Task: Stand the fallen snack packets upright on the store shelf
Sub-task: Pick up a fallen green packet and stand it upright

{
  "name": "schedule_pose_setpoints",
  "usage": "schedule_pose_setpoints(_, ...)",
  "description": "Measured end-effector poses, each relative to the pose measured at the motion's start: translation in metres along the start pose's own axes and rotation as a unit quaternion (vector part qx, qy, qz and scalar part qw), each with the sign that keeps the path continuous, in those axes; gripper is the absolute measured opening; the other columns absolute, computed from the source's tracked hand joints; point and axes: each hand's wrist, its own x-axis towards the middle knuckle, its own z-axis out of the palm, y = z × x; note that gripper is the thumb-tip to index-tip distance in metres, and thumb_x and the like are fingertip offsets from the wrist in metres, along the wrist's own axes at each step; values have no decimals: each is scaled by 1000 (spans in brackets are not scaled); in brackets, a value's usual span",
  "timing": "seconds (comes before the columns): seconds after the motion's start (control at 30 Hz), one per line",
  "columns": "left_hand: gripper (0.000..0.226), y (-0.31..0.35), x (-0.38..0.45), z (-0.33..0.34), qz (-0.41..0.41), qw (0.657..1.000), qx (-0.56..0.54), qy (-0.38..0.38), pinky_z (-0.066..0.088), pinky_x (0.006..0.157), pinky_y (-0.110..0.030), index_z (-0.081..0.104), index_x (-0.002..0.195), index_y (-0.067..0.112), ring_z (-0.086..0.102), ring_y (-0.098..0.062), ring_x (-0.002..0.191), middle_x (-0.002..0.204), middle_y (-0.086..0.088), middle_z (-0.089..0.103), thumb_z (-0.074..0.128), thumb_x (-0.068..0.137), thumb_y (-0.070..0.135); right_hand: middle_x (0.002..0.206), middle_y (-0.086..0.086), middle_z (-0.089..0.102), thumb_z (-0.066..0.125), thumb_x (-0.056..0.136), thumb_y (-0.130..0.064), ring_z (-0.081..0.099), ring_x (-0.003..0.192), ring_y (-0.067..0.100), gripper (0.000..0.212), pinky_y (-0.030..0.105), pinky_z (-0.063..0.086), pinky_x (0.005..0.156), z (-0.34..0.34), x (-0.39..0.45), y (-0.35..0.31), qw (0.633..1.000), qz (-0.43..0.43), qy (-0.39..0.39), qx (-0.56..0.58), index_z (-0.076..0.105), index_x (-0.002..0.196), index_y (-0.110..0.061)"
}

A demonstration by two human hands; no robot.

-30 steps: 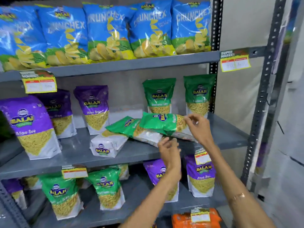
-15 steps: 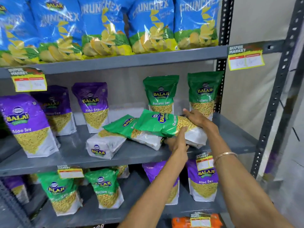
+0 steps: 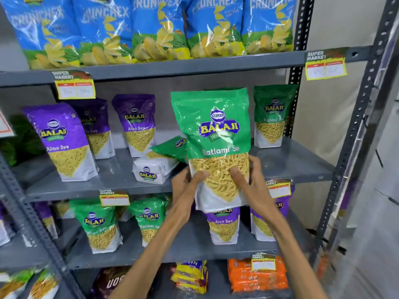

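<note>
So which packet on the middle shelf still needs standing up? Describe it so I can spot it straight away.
On the grey middle shelf, look just left of the green Ratlami Sev packet held upright by the left hand and right hand. There the fallen green packet lies flat, its white base toward the camera, while the packets around it stand.

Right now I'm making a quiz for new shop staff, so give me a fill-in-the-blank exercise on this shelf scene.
1. The green packet held upright is gripped by ____ hands, the left hand and the right hand.
2. On the middle shelf, the fallen packet lies to the ____ of the held one.
3. The packets at the left of that shelf are ____ in colour.
4. The big bags on the top shelf are mostly ____.

Missing words: both; left; purple; blue
</note>
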Motion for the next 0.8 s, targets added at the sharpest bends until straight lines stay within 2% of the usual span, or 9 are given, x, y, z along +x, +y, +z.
schedule_pose_setpoints(0.13, 23, 37, -22, -15, 56, 998, 5, 23, 57, 82, -50, 80, 87, 20, 70, -31, 87, 90, -12, 77, 77, 71, 36, 111, -36, 66, 70, 83, -51, 66, 106, -11, 50, 7, 50, 86, 34, -22, -38, 997, -69, 36, 9, 39, 121, -42)
schedule_pose_setpoints(0.23, 19, 59, -35, -17, 95, 995, 17, 19, 55, 74, -45, 77, 80, 21, 65, -27, 79, 79, -7, 72, 76, 72, 38, 110, -32, 67, 70, 81, -54, 67, 104, -7, 51, 11, 52, 85, 44, -32, -55, 994, -96, 42, 25, 39, 119, -40)
schedule_pose_setpoints(0.33, 18, 67, -41, -18, 120, 993, 13, 7, 50, 73, -48, 75, 79, 20, 60, -29, 79, 79, -14, 66, 75, 72, 37, 111, -24, 68, 70, 76, -71, 69, 105, -2, 57, 13, 53, 84, 46, -37, -64, 993, -104, 47, 21, 39, 117, -46)
schedule_pose_setpoints(0.4, 21, 64, -40, -14, 128, 992, 20, 1, 49, 74, -50, 74, 82, 18, 60, -31, 80, 82, -18, 66, 75, 72, 36, 113, -25, 69, 71, 75, -72, 69, 105, -3, 58, 12, 54, 82, 41, -38, -63, 995, -94, 39, 19, 40, 117, -49)
schedule_pose_setpoints(0.47, 20, 55, -34, -8, 122, 992, 26, 5, 54, 74, -43, 75, 81, 18, 66, -26, 79, 83, -13, 72, 76, 70, 35, 114, -25, 71, 76, 73, -68, 70, 104, -6, 57, 11, 54, 81, 29, -35, -56, 997, -74, 21, 19, 44, 117, -51)
schedule_pose_setpoints(0.53, 21, 42, -26, 1, 118, 992, 29, -17, 60, 73, -28, 79, 93, 21, 75, -12, 82, 91, 1, 81, 76, 74, 31, 118, -20, 73, 83, 70, -62, 71, 108, -1, 61, 15, 56, 83, 9, -25, -43, 998, -50, 12, 24, 50, 119, -49)
schedule_pose_setpoints(0.6, 25, 25, -15, 16, 110, 990, 57, -60, 60, 79, -20, 77, 108, 26, 77, -7, 94, 106, 4, 83, 75, 84, 29, 126, -9, 73, 88, 70, -55, 71, 116, 9, 68, 24, 58, 90, -18, -10, -25, 999, -29, 19, 34, 54, 127, -42)
schedule_pose_setpoints(0.73, 29, -21, 29, 66, 109, 980, 119, -117, 56, 101, -29, 67, 127, 22, 70, -14, 116, 129, -9, 75, 64, 100, 12, 128, 0, 73, 91, 67, -46, 70, 118, 15, 72, 35, 57, 99, -72, 29, 9, 997, 4, 51, 53, 57, 129, -32)
schedule_pose_setpoints(0.8, 35, -46, 58, 97, 103, 975, 148, -129, 48, 113, -36, 58, 135, 14, 63, -21, 127, 140, -14, 66, 59, 101, 4, 129, 6, 72, 89, 71, -31, 70, 114, 16, 67, 42, 56, 102, -100, 49, 26, 996, 16, 71, 42, 55, 129, -24)
